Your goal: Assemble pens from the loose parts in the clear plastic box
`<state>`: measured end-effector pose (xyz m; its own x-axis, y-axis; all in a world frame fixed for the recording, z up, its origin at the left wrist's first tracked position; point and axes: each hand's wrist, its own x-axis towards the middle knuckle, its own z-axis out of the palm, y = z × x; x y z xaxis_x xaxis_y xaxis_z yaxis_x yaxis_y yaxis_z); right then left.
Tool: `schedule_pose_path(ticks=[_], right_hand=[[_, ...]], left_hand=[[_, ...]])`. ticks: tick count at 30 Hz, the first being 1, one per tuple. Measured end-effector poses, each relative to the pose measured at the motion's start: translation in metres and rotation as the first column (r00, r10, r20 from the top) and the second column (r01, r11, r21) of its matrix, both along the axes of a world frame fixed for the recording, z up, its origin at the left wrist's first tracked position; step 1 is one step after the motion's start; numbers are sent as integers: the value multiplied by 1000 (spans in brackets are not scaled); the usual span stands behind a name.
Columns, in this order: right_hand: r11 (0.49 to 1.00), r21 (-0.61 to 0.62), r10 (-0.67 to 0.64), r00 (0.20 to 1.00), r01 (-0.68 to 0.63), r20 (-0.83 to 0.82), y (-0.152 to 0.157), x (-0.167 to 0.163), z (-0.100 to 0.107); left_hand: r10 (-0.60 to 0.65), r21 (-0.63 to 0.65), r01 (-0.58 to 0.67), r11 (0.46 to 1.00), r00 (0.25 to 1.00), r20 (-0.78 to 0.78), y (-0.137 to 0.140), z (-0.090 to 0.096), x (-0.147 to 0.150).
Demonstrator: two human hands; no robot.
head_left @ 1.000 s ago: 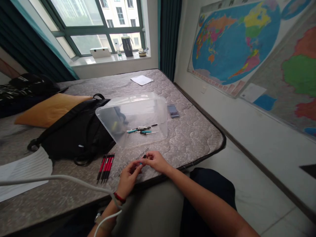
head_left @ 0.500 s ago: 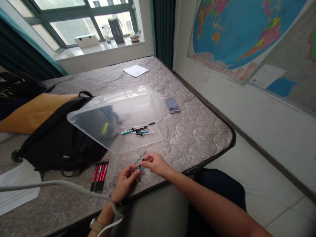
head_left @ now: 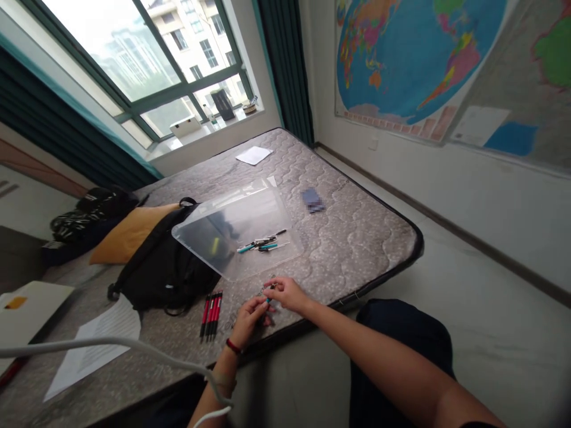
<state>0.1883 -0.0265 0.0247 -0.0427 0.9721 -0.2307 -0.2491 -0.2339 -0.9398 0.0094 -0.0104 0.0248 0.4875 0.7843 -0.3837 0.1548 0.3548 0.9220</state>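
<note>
Near the front edge of the mattress, my left hand [head_left: 250,318] has its fingers closed on a small teal and black pen [head_left: 268,300]. My right hand [head_left: 288,293] pinches the pen's upper end, so most of it is hidden by fingers. Just beyond the hands lies a clear plastic bin [head_left: 232,270] on its side. Inside it is a loose heap of white, black and teal pen parts [head_left: 263,245]. To the left of my left hand, several red and black pens [head_left: 211,316] lie side by side on the mattress.
A black backpack [head_left: 156,276] and a yellow cushion [head_left: 129,235] lie left of the bin. Printed paper [head_left: 100,333] is at the left, beneath a white cable [head_left: 134,342] crossing the view. The quilted mattress [head_left: 357,238] ends at a dark edge on the right.
The camera view has tilted and swung left, so things appear shifted to the right. Both hands stay together on the pen, with small finger movements.
</note>
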Motion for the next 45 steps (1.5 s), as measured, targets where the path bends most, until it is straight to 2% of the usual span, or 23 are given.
schedule_pose_path(ticks=[4,8,12,18,23,28,30,32,35,38,40,45], right_hand=[[998,-16,57,992,-60,-116,-5,9,7],[990,15,139,970,-138,-197,-16,24,3],[972,76,231,962,-222,-146,-24,39,-3],[977,101,192,980,-186,-55,-12,43,-7],[979,157,125,992,-128,33,0,40,-17],[985,143,86,993,-97,82,2,35,-21],[988,124,85,996,-88,31,0,35,-18],[996,56,68,992,-62,-105,-2,37,-14],[993,-118,-62,922,18,-383,-5,44,-8],[965,-236,-224,837,117,-499,-4,51,-8],[956,-242,-271,821,167,-503,-3,53,-10],[963,-176,-268,785,203,-559,-3,55,-10]], left_hand=[[-38,-19,38,999,999,32,-5,-4,7],[-35,-29,36,999,998,45,-9,-2,17],[-45,-72,47,996,998,40,-7,1,25],[-17,-131,25,991,998,64,-3,1,27],[30,-107,-26,994,999,34,-6,1,31],[74,-100,-69,993,996,53,-6,1,33],[67,-96,-61,994,996,61,-6,1,34],[65,-81,-60,995,996,53,-7,0,35],[75,-33,-75,997,997,8,-9,-1,39],[75,30,-74,997,997,-25,-11,-1,42],[61,57,-58,997,997,-42,-12,-1,43],[31,79,-23,997,995,-90,-14,2,44]])
